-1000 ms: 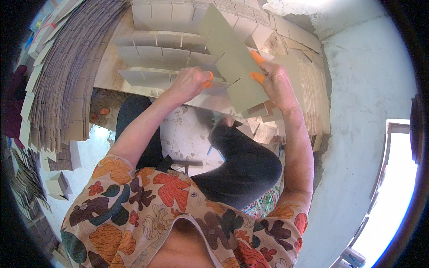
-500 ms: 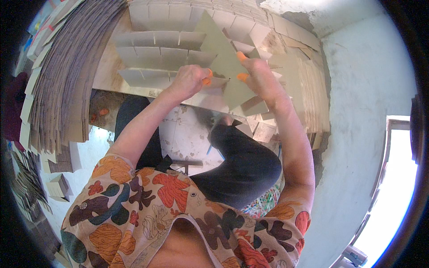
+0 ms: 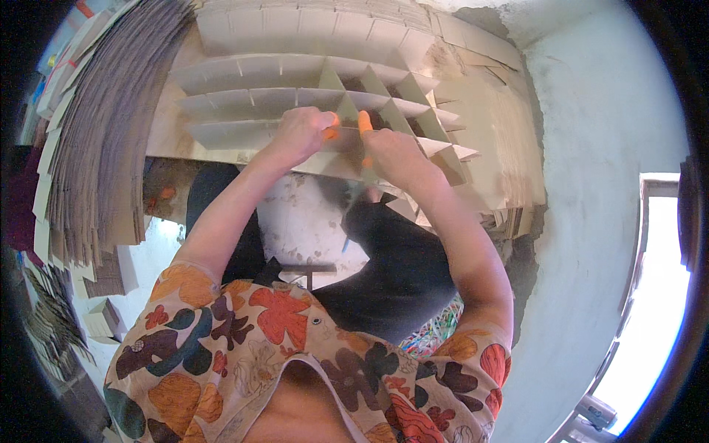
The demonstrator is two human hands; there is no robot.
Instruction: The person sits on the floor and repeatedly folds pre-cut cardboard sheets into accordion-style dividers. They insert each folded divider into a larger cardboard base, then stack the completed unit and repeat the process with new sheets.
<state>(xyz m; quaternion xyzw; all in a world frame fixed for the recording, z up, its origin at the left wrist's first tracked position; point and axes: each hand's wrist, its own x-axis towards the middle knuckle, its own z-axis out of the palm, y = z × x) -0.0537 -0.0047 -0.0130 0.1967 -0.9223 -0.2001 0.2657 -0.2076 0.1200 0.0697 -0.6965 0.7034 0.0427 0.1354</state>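
Observation:
Long slotted cardboard strips (image 3: 236,134) stand on edge in rows across the work surface. Shorter cardboard cross strips (image 3: 399,118) run through their slots on the right, forming a grid of cells. My left hand (image 3: 299,139) is closed in a pinch on the nearest long strip. Beside it, my right hand (image 3: 397,156) grips the near end of the leftmost cross strip (image 3: 344,111), partly hiding it. Orange covers show on fingertips of both hands.
A tall stack of cardboard sheets (image 3: 111,133) rises at the left. More flat cardboard (image 3: 498,140) lies at the right, next to a pale wall (image 3: 591,148). Further slotted strips (image 3: 317,31) stand at the back. My legs (image 3: 391,273) are below the near edge.
The cross strip in my right hand has gone from raised and slanting over the rows to down among the long strips. My right hand has moved left and nearer, closer to my left hand.

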